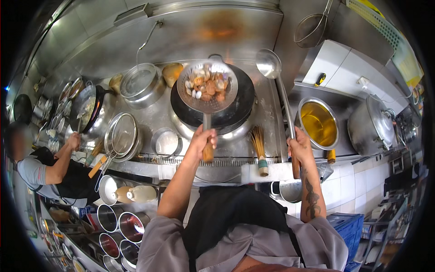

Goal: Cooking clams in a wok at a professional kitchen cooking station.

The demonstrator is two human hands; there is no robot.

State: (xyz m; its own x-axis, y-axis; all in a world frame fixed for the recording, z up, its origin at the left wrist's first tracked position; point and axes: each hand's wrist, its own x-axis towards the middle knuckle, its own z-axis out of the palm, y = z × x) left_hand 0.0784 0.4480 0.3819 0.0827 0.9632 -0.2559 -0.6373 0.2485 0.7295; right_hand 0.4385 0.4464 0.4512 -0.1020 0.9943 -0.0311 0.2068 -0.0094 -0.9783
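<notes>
My left hand (203, 142) grips the wooden handle of a perforated metal strainer ladle (208, 108). Clams and browned pieces of food (208, 83), perhaps meat, lie in its bowl. Beneath the strainer, a black wok (246, 98) sits on the burner; the strainer hides much of its inside. In my right hand (299, 146) is the wooden-ended handle of a long steel wok ladle (269, 64). Its bowl is raised to the right of the wok and looks bare. A bamboo wok brush (260, 149) rests between my hands at the stove's front edge.
To the right stand a pot of yellow oil (318, 124) and a large lidded pot (368, 124). Left of the wok are a steel pot (142, 85), a small round pan (166, 142) and wire strainers (121, 134). Further left, another person (51, 166) works at a second wok (86, 107).
</notes>
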